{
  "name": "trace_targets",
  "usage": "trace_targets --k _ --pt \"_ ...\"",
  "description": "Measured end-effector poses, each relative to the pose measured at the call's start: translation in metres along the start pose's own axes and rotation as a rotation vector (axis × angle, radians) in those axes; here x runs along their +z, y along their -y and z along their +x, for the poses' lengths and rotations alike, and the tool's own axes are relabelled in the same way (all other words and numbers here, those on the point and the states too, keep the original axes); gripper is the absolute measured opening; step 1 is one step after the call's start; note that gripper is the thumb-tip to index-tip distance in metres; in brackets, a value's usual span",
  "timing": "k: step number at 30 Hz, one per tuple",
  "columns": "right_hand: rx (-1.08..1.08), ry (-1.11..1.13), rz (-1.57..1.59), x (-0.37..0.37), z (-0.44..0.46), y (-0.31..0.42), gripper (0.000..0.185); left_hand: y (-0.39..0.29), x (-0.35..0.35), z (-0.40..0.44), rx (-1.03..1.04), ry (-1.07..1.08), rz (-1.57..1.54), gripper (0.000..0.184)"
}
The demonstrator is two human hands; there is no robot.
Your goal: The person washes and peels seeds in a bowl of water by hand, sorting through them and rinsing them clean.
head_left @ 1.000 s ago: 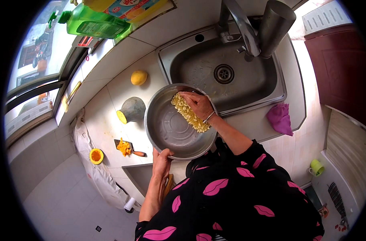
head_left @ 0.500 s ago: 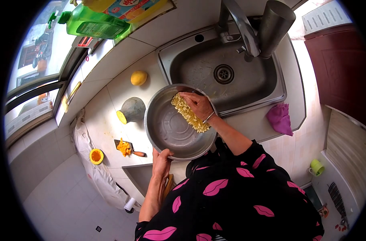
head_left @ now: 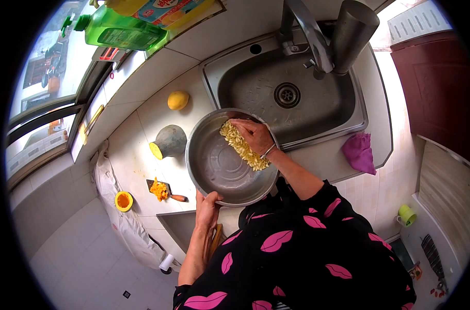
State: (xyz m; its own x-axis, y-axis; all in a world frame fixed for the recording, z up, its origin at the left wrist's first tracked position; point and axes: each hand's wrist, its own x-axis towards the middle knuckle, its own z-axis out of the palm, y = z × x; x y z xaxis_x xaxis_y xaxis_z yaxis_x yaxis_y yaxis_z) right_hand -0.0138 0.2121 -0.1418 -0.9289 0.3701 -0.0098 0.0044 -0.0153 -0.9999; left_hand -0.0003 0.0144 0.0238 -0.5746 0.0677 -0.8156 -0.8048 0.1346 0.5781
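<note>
A round metal basin tilts beside the sink, with pale yellow pumpkin seeds banked along its right inner side. My left hand grips the basin's near rim, thumb over the edge and the other fingers hidden beneath. Inside the basin, my right hand lies over the seeds with its fingers stretched along the pile. To the left is a grey-green pumpkin piece with a yellow cut end. A wooden-handled blade carries orange pumpkin pulp.
A steel sink with a faucet lies beyond the basin. A yellow fruit and a purple cloth rest on the counter. A hollowed pumpkin slice sits at the left edge. A green bottle stands by the window.
</note>
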Motion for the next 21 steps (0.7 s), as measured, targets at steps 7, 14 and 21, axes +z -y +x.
trace_targets --k 7,14,21 --pt "0.001 -0.002 -0.004 -0.0011 -0.0002 0.0030 0.024 -0.0004 0.0001 0.0001 -0.011 0.000 -0.005 0.070" --pt "-0.015 -0.009 -0.010 -0.0004 -0.0001 -0.0002 0.024 0.0013 -0.0001 0.0016 -0.001 -0.006 -0.008 0.069" --pt "-0.003 -0.012 -0.013 -0.0013 -0.0001 0.0010 0.023 0.0019 -0.0010 0.0022 -0.001 0.005 -0.014 0.070"
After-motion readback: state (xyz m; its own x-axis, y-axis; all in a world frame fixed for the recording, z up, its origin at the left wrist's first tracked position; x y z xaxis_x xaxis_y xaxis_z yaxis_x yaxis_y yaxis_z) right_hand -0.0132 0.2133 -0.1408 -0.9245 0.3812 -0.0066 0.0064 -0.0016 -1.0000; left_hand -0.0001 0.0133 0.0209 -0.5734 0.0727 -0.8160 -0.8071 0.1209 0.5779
